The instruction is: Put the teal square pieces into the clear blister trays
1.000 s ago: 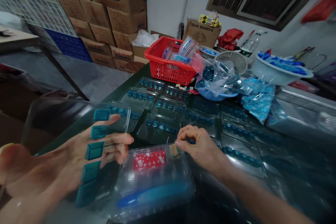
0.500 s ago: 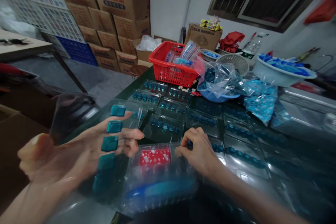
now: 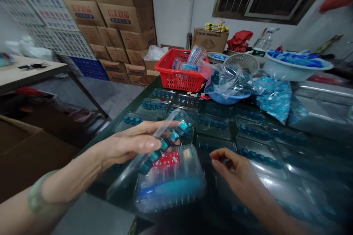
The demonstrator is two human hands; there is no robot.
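My left hand (image 3: 129, 143) grips a tilted clear plastic blister tray (image 3: 162, 147) between fingers and thumb, its row of teal cubes (image 3: 164, 145) facing me. Under that tray sits a clear plastic box (image 3: 171, 185) holding a red printed card, a blue long-handled item and a small rainbow-striped piece. My right hand (image 3: 234, 165) hovers to the right of the box, fingers curled and apart, touching nothing I can see. Its nearest neighbours are the clear trays of teal pieces on the table.
Several clear trays of teal pieces cover the dark glossy table (image 3: 215, 128). Behind them stand a red plastic basket (image 3: 179, 75), a clear bag of teal pieces (image 3: 223, 80) in a blue bowl, and a white bowl of blue items (image 3: 295, 68). Stacked cardboard cartons (image 3: 118, 18) rise at the back.
My left hand has turned and moved right, tilting the tray over the box. My right hand has let go of the box edge and moved right.
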